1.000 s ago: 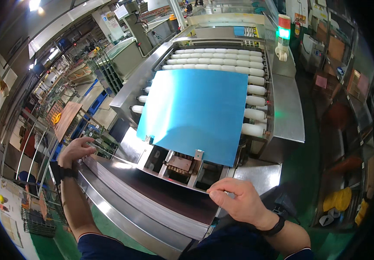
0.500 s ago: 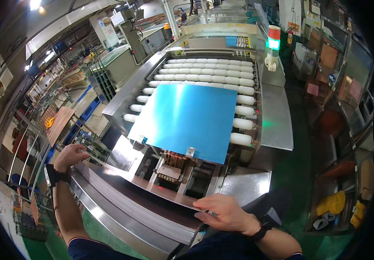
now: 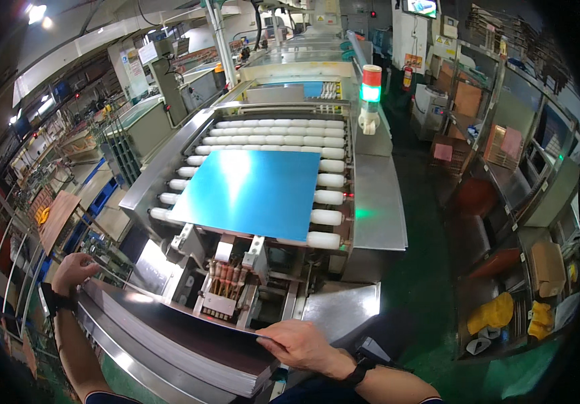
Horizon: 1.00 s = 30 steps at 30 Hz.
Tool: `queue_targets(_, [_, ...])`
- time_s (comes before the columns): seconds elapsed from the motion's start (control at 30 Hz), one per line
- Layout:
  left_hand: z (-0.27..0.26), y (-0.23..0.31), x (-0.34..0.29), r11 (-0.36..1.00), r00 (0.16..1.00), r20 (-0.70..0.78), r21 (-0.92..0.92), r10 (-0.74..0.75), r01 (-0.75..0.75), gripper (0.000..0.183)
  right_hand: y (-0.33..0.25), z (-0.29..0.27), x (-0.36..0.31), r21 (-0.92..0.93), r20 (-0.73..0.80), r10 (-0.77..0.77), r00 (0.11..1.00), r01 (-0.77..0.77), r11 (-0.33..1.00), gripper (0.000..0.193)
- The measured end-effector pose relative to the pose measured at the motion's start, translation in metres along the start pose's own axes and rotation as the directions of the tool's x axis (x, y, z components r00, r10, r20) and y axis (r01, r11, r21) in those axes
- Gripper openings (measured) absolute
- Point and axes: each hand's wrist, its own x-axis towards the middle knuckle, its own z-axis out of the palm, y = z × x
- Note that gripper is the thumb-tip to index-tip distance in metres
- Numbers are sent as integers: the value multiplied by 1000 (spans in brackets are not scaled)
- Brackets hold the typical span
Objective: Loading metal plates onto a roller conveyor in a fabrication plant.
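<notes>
The dark brown thin sheet (image 3: 189,328) tops a thick stack of sheets (image 3: 162,352) in front of the person, on the near side of the machine with white rollers (image 3: 276,141), where a blue sheet (image 3: 249,192) lies flat. At the stack's far right corner the right hand (image 3: 297,343) pinches the sheet's edge between thumb and fingers. The left hand (image 3: 75,273) is at the far left corner, fingers curled (whether they grip the edge, I cannot tell). The sheet looks light for its area and springy rather than rigid, likely to bow if lifted from one side; its smooth face could slide and mark easily, so opposite edges near the corners seem the best hold.
</notes>
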Motion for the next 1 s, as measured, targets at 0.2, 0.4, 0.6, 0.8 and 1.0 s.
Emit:
queue_targets(0.2, [0, -6, 0, 999, 1000, -10, -29, 15, -16, 49, 5, 3, -3, 18, 4, -11, 1000, 11, 1000, 19])
queue_targets(0.4, [2, -14, 8, 996, 995, -46, 12, 89, -89, 48, 11, 5, -9, 42, 17, -9, 1000, 9, 999, 21])
queue_targets(0.6, [16, -40, 12, 996, 989, -127, 62, 69, -62, 48, -4, 2, -4, 32, -24, -57, 998, 58, 998, 21])
queue_targets(0.8, [24, -52, 20, 995, 969, -226, 7, 96, -97, 52, -5, 0, -4, 36, -15, -46, 999, 47, 998, 22])
queue_targets(1.0, [29, -74, 25, 993, 963, -246, -22, 110, -119, 51, -4, 0, -3, 39, -20, -65, 998, 66, 997, 24])
